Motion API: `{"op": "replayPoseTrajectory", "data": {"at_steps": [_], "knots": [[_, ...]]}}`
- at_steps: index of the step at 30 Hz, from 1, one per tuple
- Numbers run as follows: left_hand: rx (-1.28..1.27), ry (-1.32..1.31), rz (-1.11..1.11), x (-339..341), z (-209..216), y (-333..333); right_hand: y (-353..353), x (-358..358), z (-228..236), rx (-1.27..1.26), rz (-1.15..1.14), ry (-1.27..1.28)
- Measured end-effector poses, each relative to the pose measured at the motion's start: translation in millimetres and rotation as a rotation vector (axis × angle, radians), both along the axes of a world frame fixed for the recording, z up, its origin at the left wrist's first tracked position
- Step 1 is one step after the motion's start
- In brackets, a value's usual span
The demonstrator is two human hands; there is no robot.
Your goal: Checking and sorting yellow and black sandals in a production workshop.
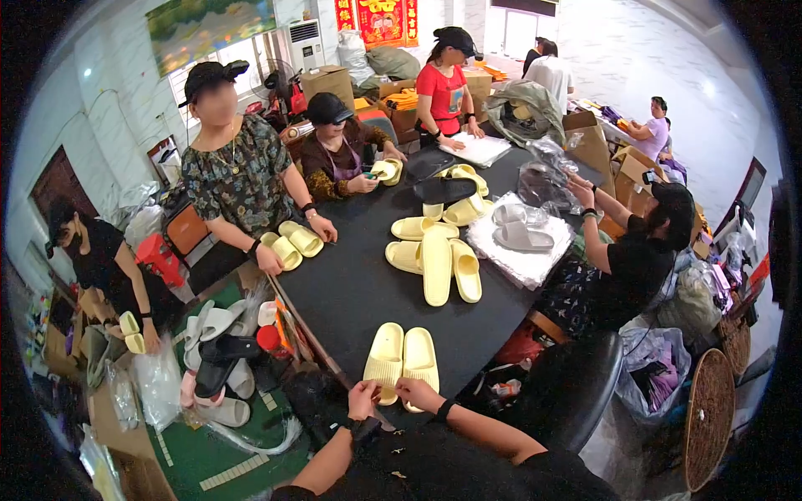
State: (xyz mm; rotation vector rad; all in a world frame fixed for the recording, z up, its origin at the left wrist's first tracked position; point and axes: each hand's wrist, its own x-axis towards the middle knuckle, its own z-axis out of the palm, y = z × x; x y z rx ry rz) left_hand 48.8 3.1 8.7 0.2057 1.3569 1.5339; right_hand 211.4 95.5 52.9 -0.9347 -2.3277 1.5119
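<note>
A pair of pale yellow slippers lies side by side at the near end of the black table (334, 288), straps toward me. My left hand (364, 399) is closed at the strap of the left yellow slipper (386, 352), fingers pinched on its near part. On the right yellow slipper (420, 351), my right hand (420, 394) has its fingers pinched together at the strap's inner side. Whether something small is between my fingertips is too fine to make out. Farther up the table, several loose yellow slippers (436, 267) lie in a heap.
Grey slippers (525, 237) rest on a stack of clear bags (501, 260). Co-workers stand or sit around the table, one handling yellow slippers (291, 242) at the left edge. A green surface (225, 472) with mixed slippers is at lower left; a black chair (595, 392) stands right.
</note>
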Motion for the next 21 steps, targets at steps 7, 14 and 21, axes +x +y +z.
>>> {"op": "replayPoseTrajectory", "data": {"at_steps": [7,14,21], "knots": [[0.128,0.304,-0.421,-2,87,16,14,6,22,0.115,0.055,0.093],[0.272,0.379,-0.686,3,153,55,20,6,46,-0.41,0.25,0.059],[0.215,0.99,-0.649,-38,98,97,45,112,98,-0.313,-0.343,0.384]]}}
